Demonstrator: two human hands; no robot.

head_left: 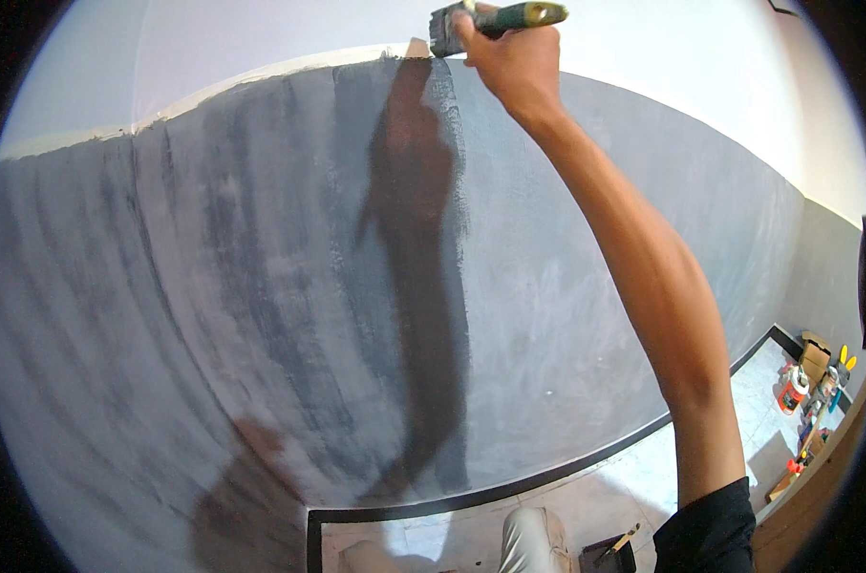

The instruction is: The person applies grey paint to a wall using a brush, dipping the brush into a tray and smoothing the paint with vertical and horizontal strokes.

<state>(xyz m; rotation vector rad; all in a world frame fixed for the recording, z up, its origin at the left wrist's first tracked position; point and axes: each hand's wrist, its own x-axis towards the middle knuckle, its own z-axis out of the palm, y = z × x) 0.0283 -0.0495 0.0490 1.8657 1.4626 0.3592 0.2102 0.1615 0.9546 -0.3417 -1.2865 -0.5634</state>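
Note:
My right hand [511, 59] is raised high and grips a paintbrush [490, 21] by its green and yellow handle. The dark bristles press against the grey wall [261, 286] at its top edge, where grey paint meets the white upper wall [309, 33]. A darker, wetter stripe of fresh paint [395, 191] runs down the wall below the brush, and the shadow of my arm lies on it. My left hand is out of view.
A black skirting strip [547, 473] runs along the foot of the wall above a pale tiled floor [633, 477]. Paint tubs, a cardboard box and small tools [810, 382] lie on the floor at the right. A dark container [609, 554] sits near my legs.

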